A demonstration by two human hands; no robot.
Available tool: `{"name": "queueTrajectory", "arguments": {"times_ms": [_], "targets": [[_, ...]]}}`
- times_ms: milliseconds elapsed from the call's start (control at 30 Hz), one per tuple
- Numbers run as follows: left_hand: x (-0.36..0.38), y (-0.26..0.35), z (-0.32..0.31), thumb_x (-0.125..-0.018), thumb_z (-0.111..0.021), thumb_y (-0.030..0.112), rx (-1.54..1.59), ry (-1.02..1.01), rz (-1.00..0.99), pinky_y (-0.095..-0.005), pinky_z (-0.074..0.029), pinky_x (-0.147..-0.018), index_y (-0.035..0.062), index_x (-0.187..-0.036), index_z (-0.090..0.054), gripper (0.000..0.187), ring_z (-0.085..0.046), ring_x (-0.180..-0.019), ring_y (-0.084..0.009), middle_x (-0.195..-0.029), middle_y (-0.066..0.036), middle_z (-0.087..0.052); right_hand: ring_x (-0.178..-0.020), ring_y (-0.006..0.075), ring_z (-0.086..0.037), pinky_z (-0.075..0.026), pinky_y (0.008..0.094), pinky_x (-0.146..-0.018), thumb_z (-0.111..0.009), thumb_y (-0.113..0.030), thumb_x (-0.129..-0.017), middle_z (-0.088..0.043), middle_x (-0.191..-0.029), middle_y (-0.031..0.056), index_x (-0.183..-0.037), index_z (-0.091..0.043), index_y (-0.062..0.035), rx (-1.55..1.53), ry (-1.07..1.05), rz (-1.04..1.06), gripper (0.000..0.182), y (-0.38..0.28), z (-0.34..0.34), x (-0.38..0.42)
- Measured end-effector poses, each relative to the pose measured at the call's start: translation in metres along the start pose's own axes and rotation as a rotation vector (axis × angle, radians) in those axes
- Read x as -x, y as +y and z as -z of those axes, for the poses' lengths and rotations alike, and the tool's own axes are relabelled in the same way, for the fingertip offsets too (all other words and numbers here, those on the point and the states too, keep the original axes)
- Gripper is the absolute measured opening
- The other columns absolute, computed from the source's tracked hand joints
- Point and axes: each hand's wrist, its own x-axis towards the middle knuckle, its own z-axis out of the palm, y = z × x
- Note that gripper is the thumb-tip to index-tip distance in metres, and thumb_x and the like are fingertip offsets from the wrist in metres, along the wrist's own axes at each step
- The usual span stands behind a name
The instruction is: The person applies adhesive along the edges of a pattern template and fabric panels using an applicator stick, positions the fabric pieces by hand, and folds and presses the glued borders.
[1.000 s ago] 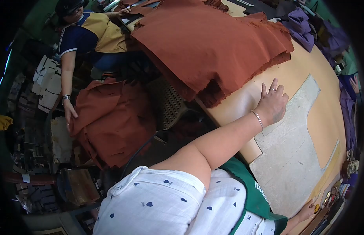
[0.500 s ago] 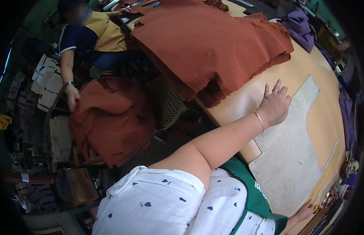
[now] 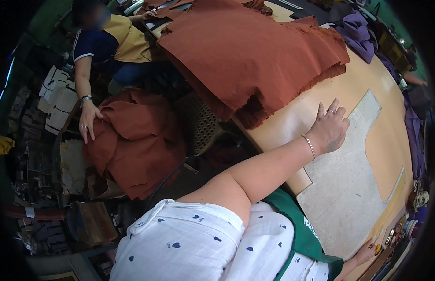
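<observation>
My left hand (image 3: 329,127) rests on the upper part of a grey, irregularly cut sheet (image 3: 341,196), with its fingers apart and nothing held. A ring and a bracelet show on it. At the sheet's lower end is my right hand (image 3: 366,252), small in view, beside a little yellow item (image 3: 378,249); its grip is unclear. The sheet lies on a tan tabletop (image 3: 390,140). Beyond my left hand, a stack of rust-red leather-like pieces (image 3: 255,51) covers the table's far part and overhangs its edge.
At the left, a co-worker in a yellow and navy shirt (image 3: 128,40) has one hand (image 3: 89,119) on a heap of rust-red pieces (image 3: 142,154). A woven-pattern chair (image 3: 196,124) stands between heap and table. Purple material (image 3: 358,35) lies at the far edge.
The co-worker's hand has come down onto the rust-red heap, whose top pieces have shifted. The wearer's two hands and the grey sheet are almost unchanged.
</observation>
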Motion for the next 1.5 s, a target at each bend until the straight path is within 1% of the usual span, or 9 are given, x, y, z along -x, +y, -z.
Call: {"name": "queueTrajectory", "arguments": {"times_ms": [400, 700, 800, 867, 933, 1000, 1133, 1267, 1500], "targets": [[-0.017, 0.052, 0.087, -0.068, -0.06, 0.016, 0.421, 0.134, -0.403, -0.0333, -0.049, -0.065, 0.0021, -0.07, -0.054, 0.016, -0.058, -0.07, -0.0253, -0.075, -0.011, -0.054, -0.081, 0.0349, -0.054, -0.043, 0.0412, -0.071, -0.046, -0.043, -0.085, -0.059, -0.084, 0.0207, -0.09, -0.06, 0.0049, -0.018, -0.028, 0.006, 0.05, -0.003, 0.004, 0.0], [0.003, 0.026, 0.162, -0.071, -0.063, 0.02, 0.505, -0.181, -0.5, -0.0349, -0.047, -0.063, 0.0041, -0.073, -0.055, 0.018, -0.057, -0.072, -0.0265, -0.073, -0.01, -0.053, -0.082, 0.0376, -0.053, -0.042, 0.0428, -0.071, -0.044, -0.044, -0.085, -0.058, -0.083, 0.0221, -0.088, -0.059, 0.0043, -0.069, 0.062, -0.003, 0.05, 0.012, -0.019, -0.002], [0.031, -0.038, 0.259, -0.072, -0.064, 0.014, 0.527, -0.338, -0.104, -0.0317, -0.047, -0.071, 0.0, -0.085, -0.062, 0.019, -0.059, -0.083, -0.0232, -0.086, -0.012, -0.061, -0.089, 0.0367, -0.055, -0.048, 0.0442, -0.073, -0.056, -0.037, -0.077, -0.061, -0.075, 0.0206, -0.057, -0.063, -0.0004, -0.046, 0.257, 0.138, 0.042, -0.027, 0.025, 0.017], [0.064, -0.072, 0.324, -0.079, -0.055, 0.018, 0.438, 0.042, 0.016, -0.0339, -0.045, -0.079, -0.0046, -0.087, -0.061, 0.025, -0.056, -0.091, -0.0226, -0.092, -0.016, -0.06, -0.09, 0.0363, -0.054, -0.047, 0.0457, -0.072, -0.056, -0.038, -0.077, -0.06, -0.08, 0.02, -0.063, -0.064, -0.0006, -0.032, 0.242, 0.118, 0.041, -0.026, 0.022, 0.016], [0.115, -0.099, 0.383, -0.083, -0.048, 0.027, 1.086, 0.65, 0.014, -0.0314, -0.042, -0.068, -0.0036, -0.099, -0.055, 0.036, -0.05, -0.087, -0.0207, -0.102, -0.016, -0.056, -0.093, 0.0374, -0.052, -0.046, 0.0463, -0.074, -0.055, -0.04, -0.078, -0.058, -0.088, 0.0218, -0.067, -0.063, -0.0001, -0.062, 0.181, 0.047, 0.042, -0.025, 0.02, 0.016], [0.131, -0.085, 0.406, -0.084, -0.046, 0.031, 0.953, 0.915, -0.269, -0.0277, -0.037, -0.064, -0.0036, -0.099, -0.056, 0.039, -0.046, -0.079, -0.0194, -0.102, -0.016, -0.057, -0.095, 0.0385, -0.051, -0.045, 0.047, -0.076, -0.054, -0.041, -0.079, -0.055, -0.095, 0.0236, -0.07, -0.062, 0.0004, -0.086, 0.122, -0.004, 0.043, -0.023, 0.02, 0.015], [0.078, -0.051, 0.342, -0.085, -0.045, 0.031, 1.007, 0.678, -0.421, -0.0292, -0.036, -0.068, -0.004, -0.101, -0.056, 0.04, -0.042, -0.082, -0.0201, -0.098, -0.014, -0.058, -0.093, 0.0393, -0.053, -0.047, 0.0466, -0.073, -0.054, -0.041, -0.079, -0.058, -0.091, 0.0243, -0.068, -0.064, -0.0012, -0.089, 0.153, 0.006, 0.043, -0.027, 0.025, 0.016], [0.004, -0.035, 0.251, -0.089, -0.043, 0.024, 1.308, 0.52, -0.468, -0.0289, -0.043, -0.065, -0.006, -0.093, -0.055, 0.032, -0.052, -0.076, -0.0189, -0.085, -0.014, -0.058, -0.081, 0.0362, -0.054, -0.042, 0.0432, -0.071, -0.044, -0.044, -0.085, -0.058, -0.084, 0.022, -0.089, -0.059, 0.0032, -0.094, -0.031, -0.001, 0.05, 0.003, -0.003, 0.001], [-0.035, 0.005, 0.188, -0.082, -0.054, 0.01, 1.119, 0.716, -0.554, -0.0228, -0.044, -0.057, -0.0003, -0.083, -0.056, 0.011, -0.053, -0.065, -0.0101, -0.073, -0.006, -0.058, -0.082, 0.0359, -0.054, -0.044, 0.042, -0.07, -0.044, -0.045, -0.085, -0.058, -0.086, 0.022, -0.089, -0.059, 0.0041, -0.094, 0.017, 0.016, 0.051, 0.001, 0.0, 0.004]]}}
